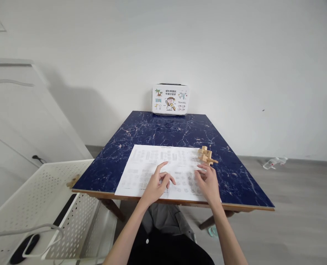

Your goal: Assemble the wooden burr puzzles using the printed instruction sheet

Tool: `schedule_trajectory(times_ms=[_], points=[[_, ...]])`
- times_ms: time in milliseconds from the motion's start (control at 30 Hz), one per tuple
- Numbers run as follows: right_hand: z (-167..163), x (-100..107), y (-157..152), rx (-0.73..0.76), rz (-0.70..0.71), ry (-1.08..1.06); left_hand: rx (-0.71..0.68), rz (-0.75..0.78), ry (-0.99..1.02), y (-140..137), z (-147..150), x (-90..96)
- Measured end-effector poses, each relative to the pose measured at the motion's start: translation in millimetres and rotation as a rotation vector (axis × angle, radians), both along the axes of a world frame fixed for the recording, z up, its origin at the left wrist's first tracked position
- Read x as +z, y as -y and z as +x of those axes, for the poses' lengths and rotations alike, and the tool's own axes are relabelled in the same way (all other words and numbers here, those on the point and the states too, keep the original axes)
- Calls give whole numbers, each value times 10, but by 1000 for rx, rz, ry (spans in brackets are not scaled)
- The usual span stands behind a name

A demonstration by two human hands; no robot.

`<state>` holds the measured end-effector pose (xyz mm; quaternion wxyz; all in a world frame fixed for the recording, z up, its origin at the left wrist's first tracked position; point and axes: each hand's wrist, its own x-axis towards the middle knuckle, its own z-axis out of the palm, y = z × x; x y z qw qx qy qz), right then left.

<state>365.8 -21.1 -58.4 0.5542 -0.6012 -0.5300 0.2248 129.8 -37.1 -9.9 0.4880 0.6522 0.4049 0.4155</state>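
Observation:
A large white printed sheet [137, 162] with rows of grey figures lies along the front of the blue marbled table [163, 129]. Over its middle is my left hand [159, 182], fingers apart, the index stretched forward, nothing in it. My right hand [207, 182] is over the sheet's right part, fingers bent and apart, with nothing visible in it. Just beyond its fingertips sit several small wooden pieces [207, 154], grouped at the sheet's upper right corner. One thin stick among them points right. Whether either hand touches the paper I cannot tell.
A white case with cartoon prints [170, 99] stands at the table's back edge against the wall. To the left is a white perforated cart [66, 228] with a cable and dark objects; a wooden piece [73, 181] lies there. A clear item [274, 162] is on the floor at right.

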Motion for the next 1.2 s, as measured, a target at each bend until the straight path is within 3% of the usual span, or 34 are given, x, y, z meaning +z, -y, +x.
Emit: schedule_trajectory(times_ms=[667, 1200], points=[[10, -20, 12, 36, 24, 52, -2, 27, 33, -18, 9, -18], [-33, 56, -37, 122, -54, 117, 20, 16, 15, -3, 8, -15]])
